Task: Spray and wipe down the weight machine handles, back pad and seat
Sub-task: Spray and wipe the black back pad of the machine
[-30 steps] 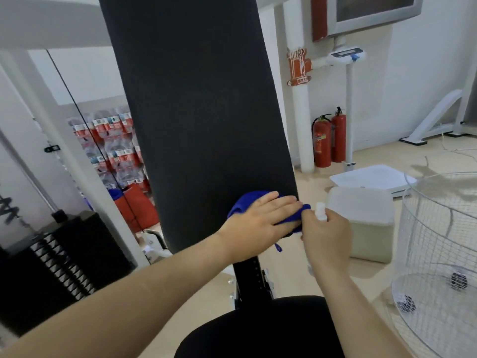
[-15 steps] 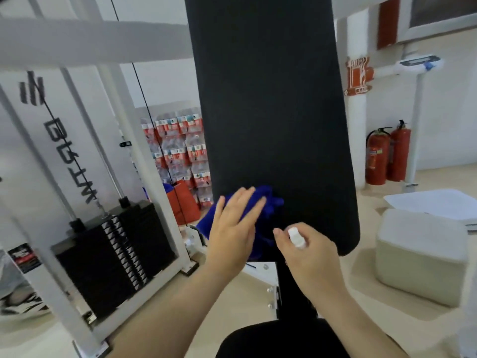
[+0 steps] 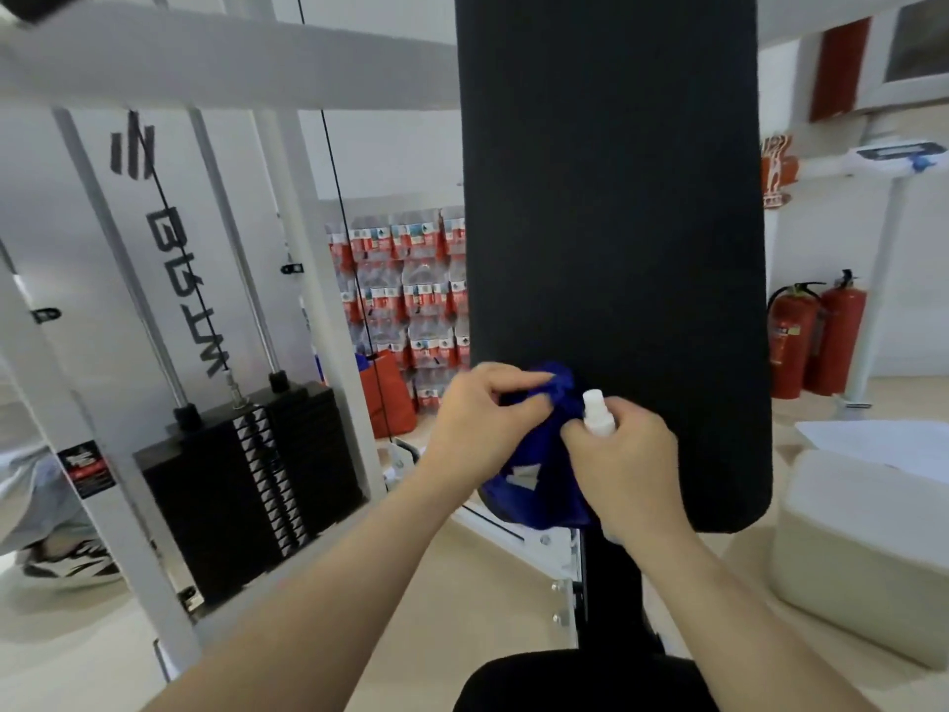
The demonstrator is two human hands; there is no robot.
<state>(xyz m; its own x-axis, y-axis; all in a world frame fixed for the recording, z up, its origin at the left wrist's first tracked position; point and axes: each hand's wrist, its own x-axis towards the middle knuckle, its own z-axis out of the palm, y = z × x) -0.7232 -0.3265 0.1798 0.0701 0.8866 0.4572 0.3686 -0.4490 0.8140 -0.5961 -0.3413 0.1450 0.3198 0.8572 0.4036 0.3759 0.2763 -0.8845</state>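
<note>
The tall black back pad (image 3: 611,223) fills the middle of the head view, with the black seat (image 3: 575,680) at the bottom edge below it. My left hand (image 3: 477,418) pinches the top of a blue cloth (image 3: 534,480) that hangs bunched in front of the pad's lower left corner. My right hand (image 3: 626,470) grips a small white spray bottle (image 3: 598,413) upright, its fingers also touching the cloth. Most of the bottle is hidden in my fist. No machine handles are in sight.
The white machine frame (image 3: 215,59) and black weight stack (image 3: 251,485) stand at the left, with a cable running down. Packs of bottled water (image 3: 405,295) sit behind. Two red fire extinguishers (image 3: 816,341) and a pale block (image 3: 862,552) are at the right. Another person's shoe (image 3: 67,562) shows far left.
My left hand went from pressing the cloth flat on the pad to pinching it bunched off the pad. My right hand with the bottle came in against the cloth. The view shifted left.
</note>
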